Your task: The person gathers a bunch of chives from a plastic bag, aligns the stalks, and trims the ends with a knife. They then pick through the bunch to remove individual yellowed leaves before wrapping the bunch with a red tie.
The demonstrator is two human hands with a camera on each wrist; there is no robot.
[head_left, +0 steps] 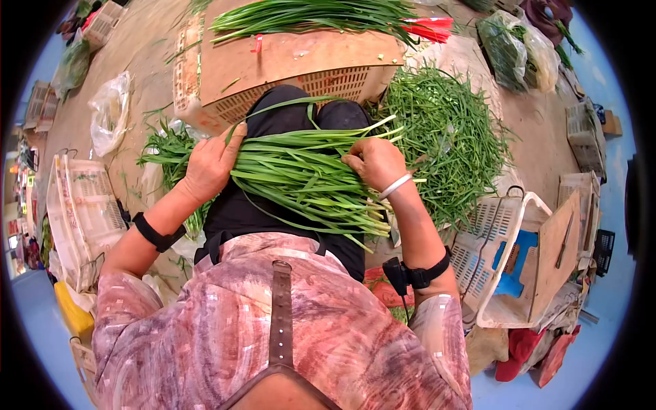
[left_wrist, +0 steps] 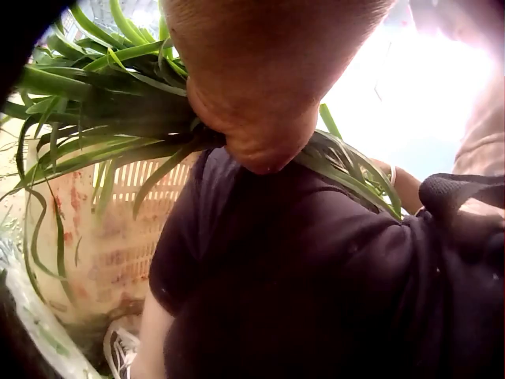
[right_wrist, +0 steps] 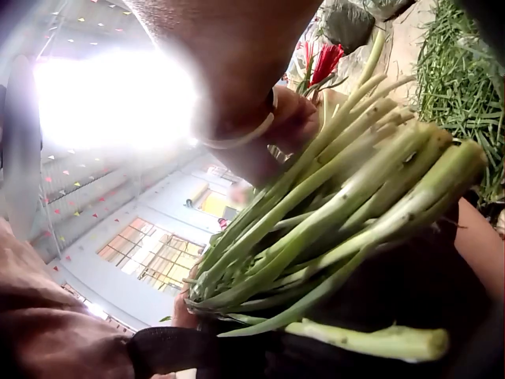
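A loose bunch of green garlic chives [head_left: 301,171] lies across the dark-trousered lap, pale cut stem ends to the right. My left hand [head_left: 210,164] grips the leafy end at the left, with leaves spilling out past it in the left wrist view. Over the stem end, my right hand [head_left: 377,162] has its fingers curled and pinches stalks near the top of the bunch. In the right wrist view the pale, thick stalks [right_wrist: 379,189] fan out below that hand, which partly hides its fingertips.
A board [head_left: 301,58] on a plastic crate [head_left: 342,83] stands ahead, bearing more chives [head_left: 314,15] and red ties [head_left: 430,29]. A heap of loose green trimmings [head_left: 444,143] lies at the right. Crates [head_left: 85,212] stand at the left, and a tilted crate [head_left: 482,239] at the right.
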